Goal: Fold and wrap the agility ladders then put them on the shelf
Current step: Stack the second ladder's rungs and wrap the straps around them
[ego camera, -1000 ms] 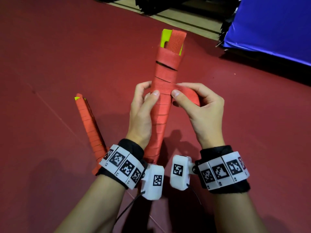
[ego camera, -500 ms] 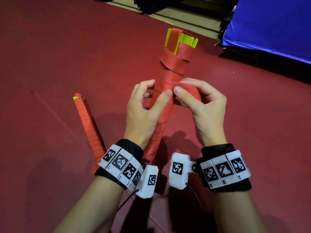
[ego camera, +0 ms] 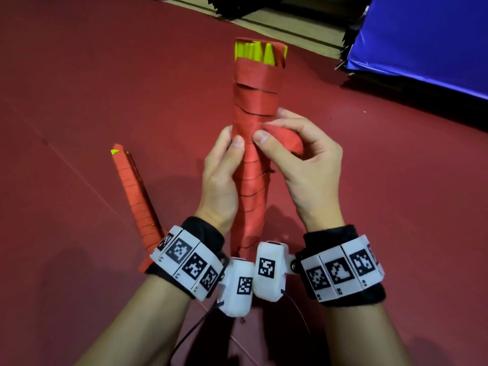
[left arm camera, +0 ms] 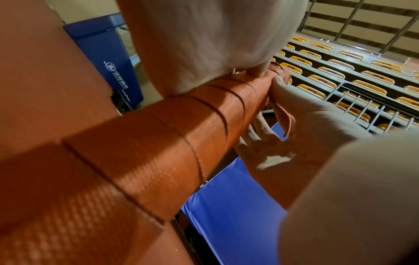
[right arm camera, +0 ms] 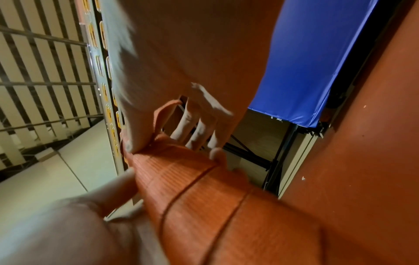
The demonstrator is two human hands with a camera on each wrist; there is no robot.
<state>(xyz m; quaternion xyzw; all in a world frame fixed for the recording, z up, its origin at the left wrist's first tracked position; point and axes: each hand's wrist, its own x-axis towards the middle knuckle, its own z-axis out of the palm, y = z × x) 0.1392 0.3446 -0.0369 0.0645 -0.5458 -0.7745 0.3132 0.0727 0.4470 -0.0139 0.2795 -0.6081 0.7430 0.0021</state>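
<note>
Red strap (ego camera: 284, 138): pinched by my right hand (ego camera: 303, 170) against the bundle.
Left hand (ego camera: 220, 180): curled round the wrapped ladder bundle (ego camera: 254, 107), thumb pressing beside the strap.
Bundle: held upright above the red floor (ego camera: 79, 88), yellow rungs (ego camera: 253, 52) showing on top.
Second wrapped ladder (ego camera: 133, 191): lying on the floor, left of my wrist.
Blue mat (ego camera: 422, 33): far right.

Wrapped ladder bundle (ego camera: 254, 165) stood upright btwn left hand (ego camera: 220, 178) & right hand (ego camera: 307, 167), second bundle (ego camera: 134, 196) on floor (ego camera: 66, 101) to its left.

head: above, looking down | wrists: close, along hands | shared: wrapped ladder (ego camera: 253, 165)
</note>
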